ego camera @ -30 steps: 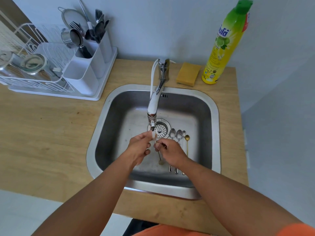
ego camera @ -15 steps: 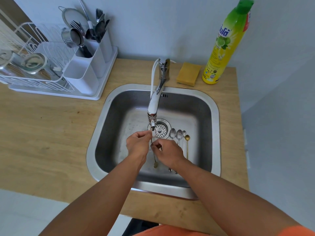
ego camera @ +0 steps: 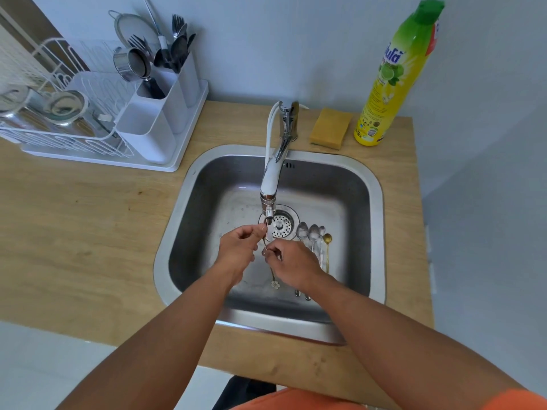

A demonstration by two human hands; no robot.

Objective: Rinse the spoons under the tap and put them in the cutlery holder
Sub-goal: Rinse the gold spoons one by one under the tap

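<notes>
The sink (ego camera: 376, 202) takes up the middle of the counter (ego camera: 88, 232), with the tap (ego camera: 270, 179) running over the drain and the holder (ego camera: 165, 113) well apart at the back left. Both hands work just below the spout. The left hand (ego camera: 239, 247) has its fingers curled and pressed on the bowl end of a thin spoon (ego camera: 273, 278) in the stream; the right hand (ego camera: 291, 261) pinches its stem, the flower-shaped end hanging below. Four more spoons (ego camera: 313, 241) lie side by side on the sink floor, right of the drain.

To rinse well, I'd keep the bowl right under the water, rub both faces, and turn the stem.

Half a second ago the hands sat much the same; a second ago the left fingers were looser and the spoon hung a little further right
</notes>
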